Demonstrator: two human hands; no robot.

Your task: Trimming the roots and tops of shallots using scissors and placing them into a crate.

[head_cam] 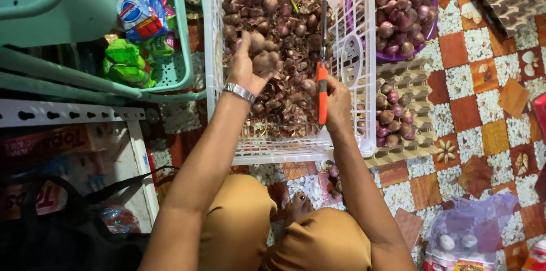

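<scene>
My left hand (pixel 250 61), a silver watch on its wrist, is closed around a couple of brown shallots (pixel 263 60) over a white plastic basket (pixel 219 106). The basket holds many red-brown shallots and loose dry skins (pixel 287 26). My right hand (pixel 336 103) grips orange-handled scissors (pixel 322 86), blades pointing up and away over the basket's right side. I am crouched, knees in tan fabric at the bottom of the view.
A purple bowl (pixel 421 43) heaped with trimmed shallots stands at upper right. More shallots lie on a cardboard egg tray (pixel 418 83). A green basket (pixel 182 49) with packets is at left, a metal shelf below it, and a plastic bag (pixel 469 231) on the patterned floor.
</scene>
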